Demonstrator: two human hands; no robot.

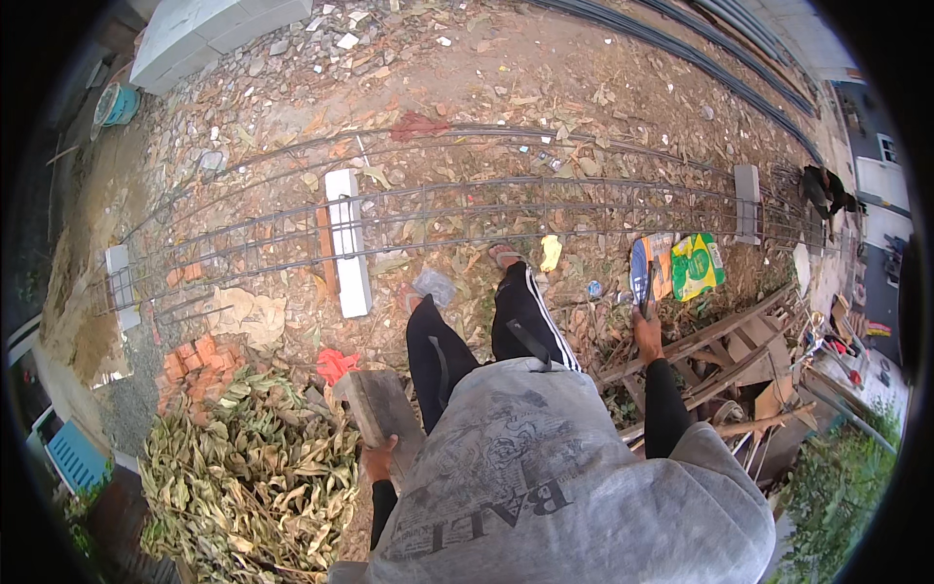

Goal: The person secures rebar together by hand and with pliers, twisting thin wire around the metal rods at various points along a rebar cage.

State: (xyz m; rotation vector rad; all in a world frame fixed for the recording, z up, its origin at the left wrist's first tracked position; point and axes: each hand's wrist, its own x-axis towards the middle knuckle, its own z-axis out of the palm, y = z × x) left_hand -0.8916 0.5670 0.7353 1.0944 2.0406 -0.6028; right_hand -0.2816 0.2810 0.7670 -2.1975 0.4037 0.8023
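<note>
Right hand [648, 336]: fingers closed around the lower end of a slim dark tool [651, 280], which points away from the person, its far end over the blue-and-orange package [662, 265]. Tool type hard to make out — dark and narrow at this size. Left hand [379, 459]: at the near end of a wooden board [387, 407], beside the person's left leg; fingers at its edge, can't tell whether they grip it or only rest there.

Counts: one tool, one board by the left hand, two bright packages side by side (the other is a green-and-yellow package [698, 267]), one long steel rebar cage [457, 206] across the ground ahead, three pale blocks at the cage — left block [127, 317], middle block [350, 282], right block [746, 185]. One yellow wrapper [551, 253], one clear plastic bag [434, 286], one red plastic scrap [337, 366]. Broken bricks [199, 365] too jumbled to count; same for the dry leaves [263, 477].

Hidden or cut off: left foot mostly covered by the trouser leg, left forearm partly behind the shirt, bar bundle [700, 68] running out at the top. Dark shape [827, 192] by the cage's right end is unclear.
</note>
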